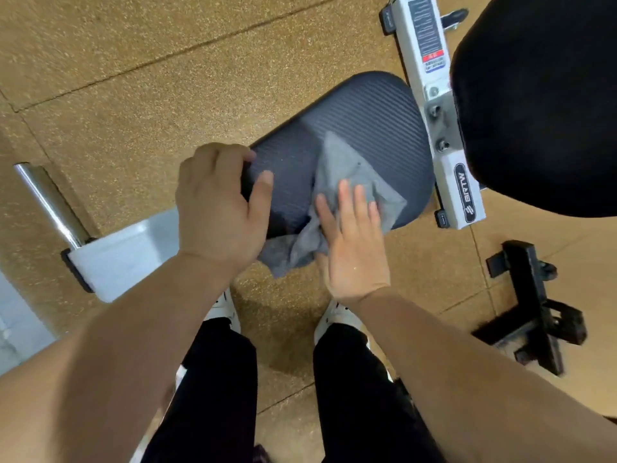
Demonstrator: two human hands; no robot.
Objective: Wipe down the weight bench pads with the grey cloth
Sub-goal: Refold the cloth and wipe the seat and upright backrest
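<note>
A dark ribbed seat pad (367,115) fills the middle of the head view. The grey cloth (340,168) lies crumpled on its near right part and hangs over the near edge. My right hand (354,242) presses flat on the cloth, fingers spread. My left hand (220,208) grips the pad's left end, fingers curled over the edge and thumb on top. A larger black pad (541,105) sits at the upper right.
The bench's white frame (430,61) runs between the two pads, with a second white bar (127,252) and a chrome post (50,202) at the left. A black metal bracket (531,305) lies on the speckled tan floor at the right. My feet stand below the pad.
</note>
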